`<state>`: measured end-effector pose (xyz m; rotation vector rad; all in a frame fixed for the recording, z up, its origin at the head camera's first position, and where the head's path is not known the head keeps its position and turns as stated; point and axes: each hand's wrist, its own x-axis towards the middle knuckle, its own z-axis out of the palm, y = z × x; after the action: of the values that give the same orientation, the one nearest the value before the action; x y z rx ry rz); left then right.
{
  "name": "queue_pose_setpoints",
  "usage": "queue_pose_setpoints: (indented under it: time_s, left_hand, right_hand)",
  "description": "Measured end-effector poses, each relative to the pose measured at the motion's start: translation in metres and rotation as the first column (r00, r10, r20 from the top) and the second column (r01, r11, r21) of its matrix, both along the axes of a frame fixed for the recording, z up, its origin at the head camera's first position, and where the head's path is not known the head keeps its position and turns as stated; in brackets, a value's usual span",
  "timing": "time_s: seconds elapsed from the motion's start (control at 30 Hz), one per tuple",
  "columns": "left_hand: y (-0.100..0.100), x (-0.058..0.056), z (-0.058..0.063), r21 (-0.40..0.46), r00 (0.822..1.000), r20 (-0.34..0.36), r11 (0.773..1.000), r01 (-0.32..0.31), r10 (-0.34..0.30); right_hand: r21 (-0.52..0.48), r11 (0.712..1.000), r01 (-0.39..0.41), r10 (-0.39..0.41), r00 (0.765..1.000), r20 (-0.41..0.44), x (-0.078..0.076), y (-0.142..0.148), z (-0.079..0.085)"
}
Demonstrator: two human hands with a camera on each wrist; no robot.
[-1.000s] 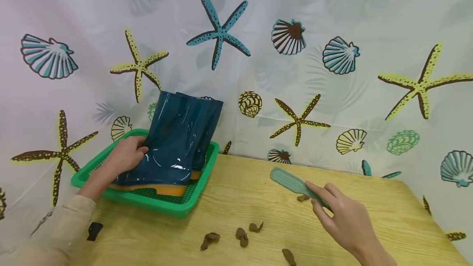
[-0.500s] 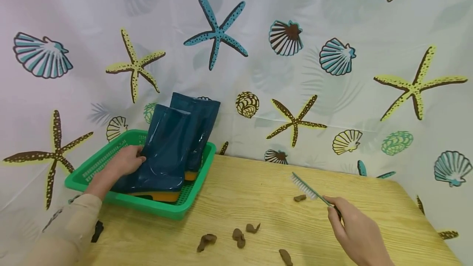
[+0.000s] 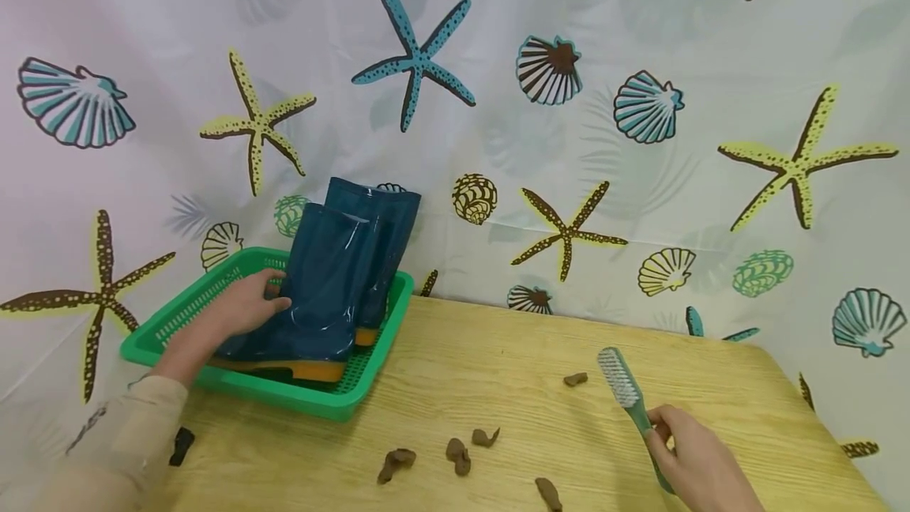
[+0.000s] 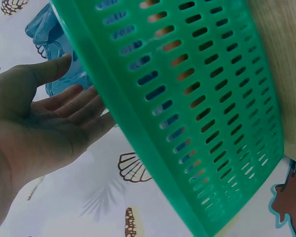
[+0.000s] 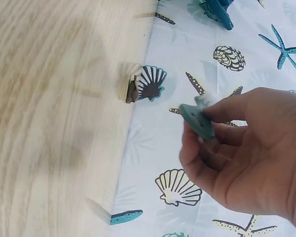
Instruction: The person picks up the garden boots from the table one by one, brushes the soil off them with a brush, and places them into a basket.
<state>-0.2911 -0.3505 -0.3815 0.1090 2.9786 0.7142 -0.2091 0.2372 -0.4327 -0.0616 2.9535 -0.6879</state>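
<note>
Two dark blue rubber boots with orange soles, the front boot (image 3: 323, 291) and the rear boot (image 3: 391, 259), stand in a green plastic basket (image 3: 302, 397) at the left. Beside the front boot's shaft is my left hand (image 3: 245, 306), thumb and fingers spread at its edge. In the left wrist view that hand (image 4: 39, 118) has its fingers extended past the basket's rim, gripping nothing. My right hand (image 3: 700, 457) holds a green scrub brush (image 3: 620, 378) by its handle above the table, white bristles showing. The handle's end (image 5: 197, 121) points at the right wrist camera.
Several brown clumps lie on the wooden table (image 3: 469, 370), among them a curled clump (image 3: 396, 464) and a smaller clump (image 3: 575, 379) further back. Near the basket's front left lies a small black object (image 3: 182, 446). A shell-and-starfish patterned curtain (image 3: 498, 125) hangs behind.
The front boot has come down lower into the basket, and my left hand has loosened from it. My right hand has shifted right and turned the brush from bristles down to bristles showing.
</note>
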Motion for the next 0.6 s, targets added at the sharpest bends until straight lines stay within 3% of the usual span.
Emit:
queue_pose_setpoints:
  time_s: [0.13,0.27,0.6]
  left_hand:
    - [0.003,0.001,-0.004,-0.013,1.000,-0.017,1.000,0.010,-0.010]
    - [0.006,0.003,-0.006,-0.003,0.999,-0.035,1.000,0.016,-0.016]
    - [0.020,0.011,-0.005,0.000,0.998,-0.051,0.999,0.049,-0.049]
  right_hand:
    - [-0.045,0.999,0.011,-0.005,0.989,0.145,0.001,0.012,-0.015]
    - [-0.043,0.999,-0.004,0.013,0.974,0.225,-0.003,0.027,-0.029]
    - [-0.002,1.000,-0.020,0.020,0.960,0.280,-0.003,0.043,-0.045]
